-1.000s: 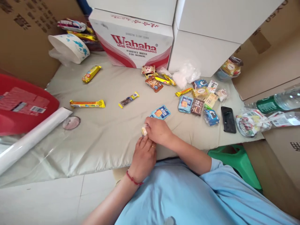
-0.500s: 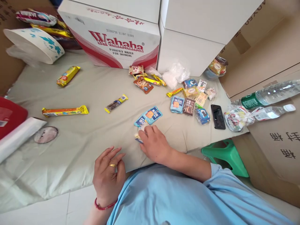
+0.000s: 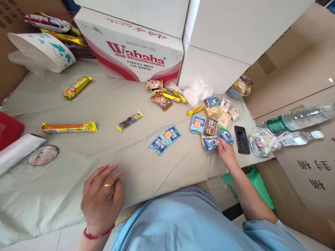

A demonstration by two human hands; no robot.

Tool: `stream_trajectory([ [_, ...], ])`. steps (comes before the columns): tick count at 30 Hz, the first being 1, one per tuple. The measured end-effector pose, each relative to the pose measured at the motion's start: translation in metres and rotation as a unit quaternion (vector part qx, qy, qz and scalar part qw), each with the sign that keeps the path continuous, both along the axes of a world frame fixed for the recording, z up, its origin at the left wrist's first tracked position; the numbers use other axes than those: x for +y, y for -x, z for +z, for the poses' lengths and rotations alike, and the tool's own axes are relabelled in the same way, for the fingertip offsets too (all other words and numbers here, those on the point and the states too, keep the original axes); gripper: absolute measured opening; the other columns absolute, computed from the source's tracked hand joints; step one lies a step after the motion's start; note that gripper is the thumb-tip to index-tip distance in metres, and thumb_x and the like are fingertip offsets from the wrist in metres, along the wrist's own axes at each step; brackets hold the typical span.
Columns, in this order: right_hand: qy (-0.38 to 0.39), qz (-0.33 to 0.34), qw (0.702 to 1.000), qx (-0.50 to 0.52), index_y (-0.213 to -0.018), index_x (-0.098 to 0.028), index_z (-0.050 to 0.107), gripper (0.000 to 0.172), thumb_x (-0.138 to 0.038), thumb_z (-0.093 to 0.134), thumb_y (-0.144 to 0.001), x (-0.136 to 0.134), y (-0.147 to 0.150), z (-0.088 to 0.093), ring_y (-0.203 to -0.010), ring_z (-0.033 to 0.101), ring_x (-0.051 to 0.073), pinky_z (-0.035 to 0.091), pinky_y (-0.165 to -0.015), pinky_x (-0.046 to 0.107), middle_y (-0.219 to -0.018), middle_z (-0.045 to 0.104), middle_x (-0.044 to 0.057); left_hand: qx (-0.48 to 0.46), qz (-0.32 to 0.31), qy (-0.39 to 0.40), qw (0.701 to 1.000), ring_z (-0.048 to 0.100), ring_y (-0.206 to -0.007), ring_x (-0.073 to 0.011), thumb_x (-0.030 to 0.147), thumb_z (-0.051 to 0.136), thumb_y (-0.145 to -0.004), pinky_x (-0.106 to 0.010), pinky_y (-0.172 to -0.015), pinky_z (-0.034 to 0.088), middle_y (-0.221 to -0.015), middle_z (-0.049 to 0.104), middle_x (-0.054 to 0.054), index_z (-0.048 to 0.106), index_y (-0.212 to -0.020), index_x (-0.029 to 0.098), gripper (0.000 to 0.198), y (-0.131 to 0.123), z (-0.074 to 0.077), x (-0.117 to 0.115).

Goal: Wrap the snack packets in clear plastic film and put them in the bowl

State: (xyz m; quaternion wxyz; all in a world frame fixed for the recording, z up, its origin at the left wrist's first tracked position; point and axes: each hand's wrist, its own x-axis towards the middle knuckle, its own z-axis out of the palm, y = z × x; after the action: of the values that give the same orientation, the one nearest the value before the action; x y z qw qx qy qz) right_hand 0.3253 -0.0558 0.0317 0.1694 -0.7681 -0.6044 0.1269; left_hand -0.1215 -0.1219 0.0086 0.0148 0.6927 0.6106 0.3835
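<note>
My right hand (image 3: 226, 153) reaches to the snack pile at the table's right side. Its fingertips pinch a small blue snack packet (image 3: 210, 143) lying next to a blue cookie packet (image 3: 226, 136) and a brown cocoa packet (image 3: 210, 126). My left hand (image 3: 101, 195), with a ring and a red wrist cord, hovers over the near table edge. Its fingers are loosely spread and hold nothing. Two blue packets (image 3: 165, 139) lie together mid-table between my hands.
The grey cloth-covered table (image 3: 104, 101) carries a long orange bar (image 3: 69, 127), a brown-yellow bar (image 3: 130, 120), a yellow bar (image 3: 77, 87), a black phone (image 3: 241, 139) and water bottles (image 3: 300, 118). A Wahaha box (image 3: 131, 52) and a tipped bowl (image 3: 42, 50) stand behind. A green stool (image 3: 258, 184) is lower right.
My hands were together on a small snack at mid-table. The left hand pulled back and opened. The right hand carried the snack rightward to the pile beside the phone.
</note>
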Motion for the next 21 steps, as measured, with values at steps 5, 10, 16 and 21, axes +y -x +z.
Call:
stream_trajectory([
  [5, 0.087, 0.017, 0.967, -0.241, -0.116, -0.015, 0.076, 0.047, -0.041, 0.039, -0.105, 0.01, 0.009, 0.051, -0.084, 0.075, 0.032, 0.056, -0.074, 0.043, -0.105, 0.077, 0.021, 0.043, 0.019, 0.075, 0.996, 0.051, -0.144, -0.0422, 0.029, 0.055, -0.096, -0.067, -0.117, 0.044, -0.142, 0.065, -0.02, 0.069, -0.123, 0.02, 0.032, 0.034, -0.016, -0.005],
  [10, -0.075, 0.18, 0.972, -0.133, -0.118, -0.021, 0.075, 0.039, -0.041, 0.044, -0.105, 0.032, 0.036, 0.09, -0.096, 0.075, 0.028, 0.057, -0.082, 0.038, -0.112, 0.078, 0.013, 0.022, 0.035, 0.128, 0.991, 0.064, -0.131, -0.0356, 0.037, 0.054, -0.099, -0.056, -0.11, 0.052, -0.13, 0.073, -0.015, 0.073, -0.115, 0.021, 0.03, 0.044, -0.01, -0.012],
  [16, -0.103, 0.422, 0.9, -0.022, -0.105, -0.021, 0.076, 0.028, -0.025, 0.049, -0.105, 0.001, 0.08, 0.024, -0.07, 0.074, 0.019, 0.058, -0.064, 0.03, -0.08, 0.076, 0.006, -0.054, 0.115, 0.144, 0.981, 0.071, -0.112, -0.0241, 0.04, 0.051, -0.102, -0.042, -0.103, 0.055, -0.111, 0.079, -0.007, 0.074, -0.102, 0.022, 0.03, 0.054, 0.042, 0.037],
  [21, -0.139, 0.412, 0.901, -0.001, -0.123, -0.033, 0.071, 0.031, -0.021, 0.057, -0.098, -0.034, 0.045, -0.033, -0.075, 0.078, 0.021, 0.064, -0.066, 0.031, -0.093, 0.08, 0.003, -0.115, 0.168, 0.191, 0.96, 0.072, -0.107, -0.0225, 0.043, 0.06, -0.094, -0.043, -0.099, 0.058, -0.118, 0.074, -0.006, 0.072, -0.113, 0.021, 0.031, 0.081, 0.062, 0.154],
])
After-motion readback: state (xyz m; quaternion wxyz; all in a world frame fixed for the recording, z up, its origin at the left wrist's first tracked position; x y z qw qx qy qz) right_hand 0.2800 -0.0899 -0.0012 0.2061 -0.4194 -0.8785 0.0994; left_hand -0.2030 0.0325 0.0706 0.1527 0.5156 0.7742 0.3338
